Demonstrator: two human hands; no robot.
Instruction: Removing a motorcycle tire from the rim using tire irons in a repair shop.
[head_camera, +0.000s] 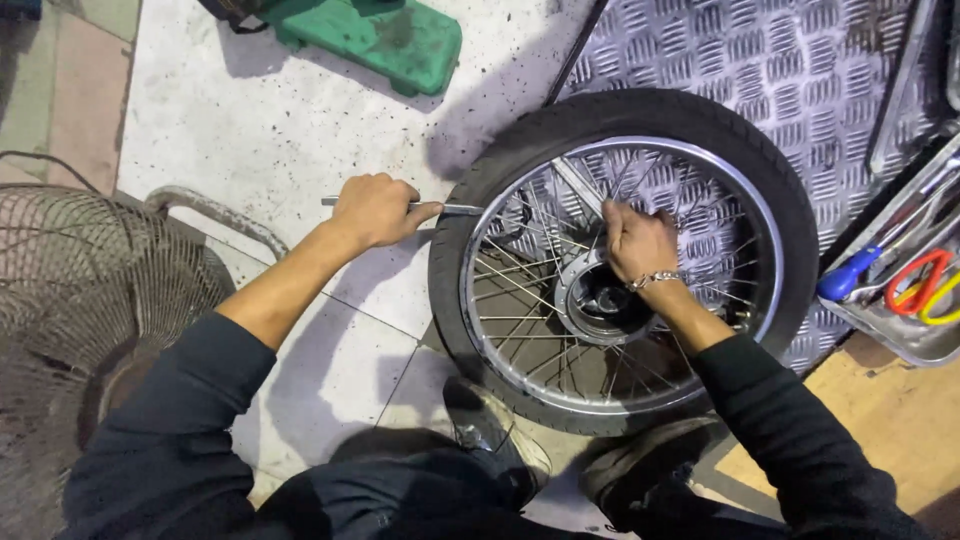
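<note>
Wheel (620, 260) lies flat on the floor (300, 180), its tyre partly over the checker plate's (760, 70) lower edge, and my shoes (500, 450) press its near side. My left hand (375, 210), arm stretched forward, is fisted around a metal tyre lever (455, 208) whose tip is wedged at the rim's left edge. My right hand (638, 240), wrist bent down, grips the spokes (520, 290) beside the hub (600, 300).
</note>
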